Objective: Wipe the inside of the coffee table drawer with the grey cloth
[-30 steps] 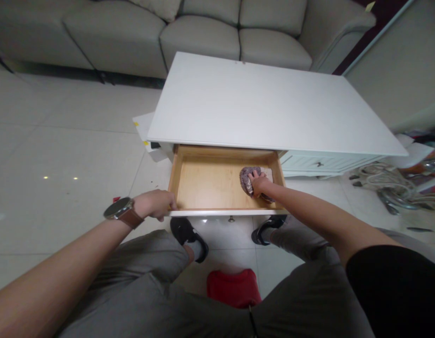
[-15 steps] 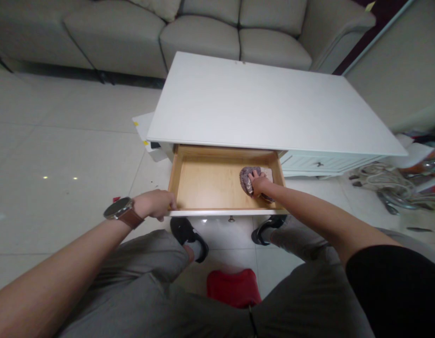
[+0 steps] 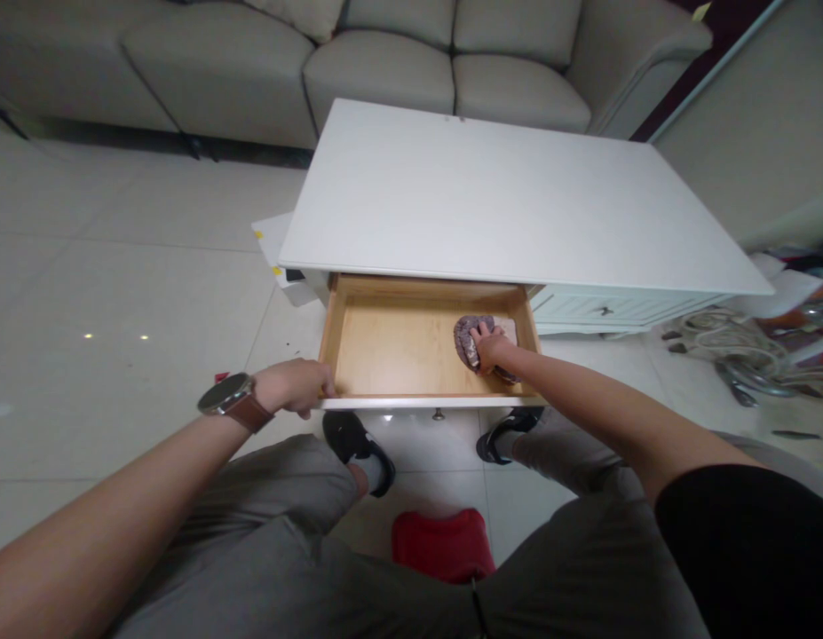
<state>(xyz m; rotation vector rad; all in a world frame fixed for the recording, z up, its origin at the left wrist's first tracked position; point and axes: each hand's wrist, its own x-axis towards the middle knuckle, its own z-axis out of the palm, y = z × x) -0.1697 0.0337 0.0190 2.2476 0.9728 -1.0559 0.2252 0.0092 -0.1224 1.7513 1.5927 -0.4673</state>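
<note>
A wooden drawer [image 3: 398, 346] is pulled out from the front of a white coffee table [image 3: 504, 195]. My left hand [image 3: 296, 385] grips the drawer's front left corner, fingers hooked over the edge; a watch sits on that wrist. Inside the drawer, at its right end, lies a bunched purplish-grey cloth [image 3: 465, 339] with a paler part at its right. My right hand [image 3: 492, 346] presses down on the cloth with its fingers curled into it. The palm hides part of the cloth. A small knob [image 3: 439, 414] projects from the middle of the drawer front.
Behind the table stands a grey sofa [image 3: 384, 80]. A red stool [image 3: 441, 543] is between my legs, and my shoes flank the drawer front. A white box-like object [image 3: 295, 284] rests at the table's left; cluttered items [image 3: 717, 346] lie at the right.
</note>
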